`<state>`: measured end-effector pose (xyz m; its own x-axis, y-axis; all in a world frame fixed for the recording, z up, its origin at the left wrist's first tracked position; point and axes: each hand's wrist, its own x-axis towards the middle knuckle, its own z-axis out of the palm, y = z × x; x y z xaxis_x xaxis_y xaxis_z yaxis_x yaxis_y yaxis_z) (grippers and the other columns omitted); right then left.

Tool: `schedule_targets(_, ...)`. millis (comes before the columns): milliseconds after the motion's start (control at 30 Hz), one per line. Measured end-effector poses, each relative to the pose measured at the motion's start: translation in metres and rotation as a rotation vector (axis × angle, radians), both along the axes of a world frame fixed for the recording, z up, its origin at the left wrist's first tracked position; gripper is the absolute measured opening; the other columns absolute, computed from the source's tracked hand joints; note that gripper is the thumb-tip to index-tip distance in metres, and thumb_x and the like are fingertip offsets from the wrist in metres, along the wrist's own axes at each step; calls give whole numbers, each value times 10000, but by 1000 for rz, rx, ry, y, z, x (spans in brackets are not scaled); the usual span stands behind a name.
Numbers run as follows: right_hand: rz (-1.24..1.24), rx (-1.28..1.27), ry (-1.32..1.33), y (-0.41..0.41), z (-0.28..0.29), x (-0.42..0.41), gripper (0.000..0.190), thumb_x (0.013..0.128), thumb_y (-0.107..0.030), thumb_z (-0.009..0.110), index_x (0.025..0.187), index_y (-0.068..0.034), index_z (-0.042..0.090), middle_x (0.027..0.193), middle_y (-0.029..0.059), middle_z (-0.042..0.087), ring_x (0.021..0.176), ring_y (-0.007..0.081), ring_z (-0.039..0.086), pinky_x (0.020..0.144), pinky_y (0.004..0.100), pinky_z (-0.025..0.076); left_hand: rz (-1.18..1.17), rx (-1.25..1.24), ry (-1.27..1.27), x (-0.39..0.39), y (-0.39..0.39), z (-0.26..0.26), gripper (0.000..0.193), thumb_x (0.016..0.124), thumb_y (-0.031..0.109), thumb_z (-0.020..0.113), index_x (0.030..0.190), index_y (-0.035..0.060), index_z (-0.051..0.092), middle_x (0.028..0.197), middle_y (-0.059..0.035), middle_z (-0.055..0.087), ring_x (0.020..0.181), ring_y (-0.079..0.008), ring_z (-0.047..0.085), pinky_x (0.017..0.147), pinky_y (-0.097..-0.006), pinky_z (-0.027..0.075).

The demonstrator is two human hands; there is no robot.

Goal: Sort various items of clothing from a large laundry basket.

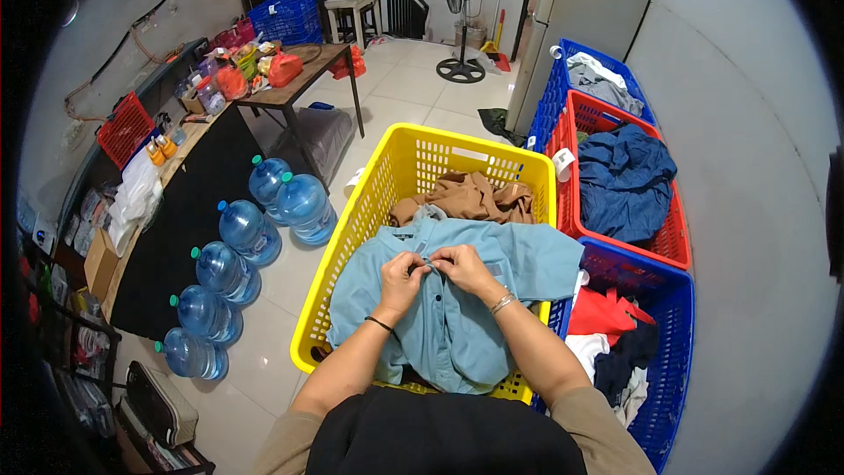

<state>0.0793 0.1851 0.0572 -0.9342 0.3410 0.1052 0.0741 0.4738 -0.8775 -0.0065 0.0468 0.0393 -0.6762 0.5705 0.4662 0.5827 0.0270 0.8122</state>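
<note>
A light blue short-sleeved shirt (461, 343) lies spread over a yellow plastic laundry basket (304, 336), its collar towards the far side. My left hand (401, 280) pinches one side of the shirt's front opening below the collar. From the other side, my right hand (465, 267) pinches the same spot, and the fingertips of both hands nearly meet. Below them a dark button (438, 297) shows on the placket. The fingers hide the exact bit of cloth between them. Brown crumpled garments (471, 194) fill the basket's far part.
To the right stand a red basket (679, 237) with dark blue cloth and a blue basket (672, 343) with mixed clothes. Several large water bottles (224, 270) line the floor at left. Beyond are a wooden table (323, 66), a standing fan (461, 26) and a refrigerator (580, 20).
</note>
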Motion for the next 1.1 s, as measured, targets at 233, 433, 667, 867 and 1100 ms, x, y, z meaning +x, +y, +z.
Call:
schedule_targets(233, -119, 416, -77, -30, -5, 1, 305, 641, -73, 641, 931, -5, 575, 801, 209, 625, 776, 370, 613, 680, 448, 489, 138, 63, 20, -17, 6, 1, 108, 674, -29, 664, 696, -12, 560, 665, -116, 595, 598, -213, 581, 561, -289, 450)
schedule_targets(433, -93, 559, -89, -12, 1, 15, 128, 662, -53, 635, 741, 27, 573, 648, 212, 580, 641, 335, 600, 618, 432, 464, 280, 6, 130, -33, -10, 3, 113, 676, -49, 623, 700, -9, 520, 687, -150, 538, 659, -316, 546, 596, -377, 430)
schedule_targets(667, -136, -265, -182, 19, -10, 16, 249, 792, -156, 666, 890, 69, 626, 778, 53, 642, 664, 122, 510, 623, 324, 431, -231, -427, 489, 19, 1, -16, 77, 672, 27, 595, 741, 46, 567, 758, -121, 550, 769, -307, 543, 739, -427, 442)
schedule_targets(867, -100, -353, -227, 13, 0, 11, 205, 783, -163, 676, 845, 29, 641, 689, 0, 558, 626, 86, 457, 578, 258, 396, -107, -789, 698, 11, -12, -25, 164, 721, 84, 572, 882, 106, 591, 876, -77, 600, 891, -258, 564, 935, -570, 310)
schedule_targets(1100, -44, -356, -187, 15, 15, 14, 183, 783, -181, 678, 792, -3, 637, 637, -41, 517, 590, 58, 400, 533, 236, 345, -231, -956, 615, 13, -40, 36, 114, 743, 67, 567, 846, 94, 606, 815, -84, 624, 886, -257, 578, 965, -573, 289)
